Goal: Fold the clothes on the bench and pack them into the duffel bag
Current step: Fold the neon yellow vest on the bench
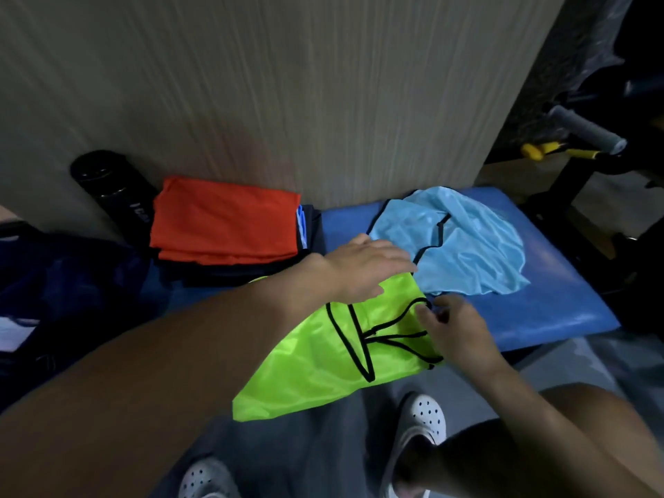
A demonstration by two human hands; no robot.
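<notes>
From the head camera, the person is busy folding the green vest (pixel 323 357). It lies half on the blue counter (pixel 560 303), and its low end hangs over the front edge. The left hand (pixel 363 269) lies flat on the top of the vest, fingers spread, holding it down. The right hand (pixel 456 327) has a pinching grip on the black trim at the neck. I think the next move is to pull that side over and press it flat, slowly, because the cloth looks slippery and could slide off.

A light blue vest (pixel 463 246) lies crumpled just behind, not folded yet. An orange folded one (pixel 226 221) sits on top of a dark pile on the left. The dark blue duffel bag (pixel 68 282) waits at the far left. A black bottle (pixel 107 188) leans by the striped wall (pixel 287 84). Grey floor and white shoes (pixel 420 415) show below
</notes>
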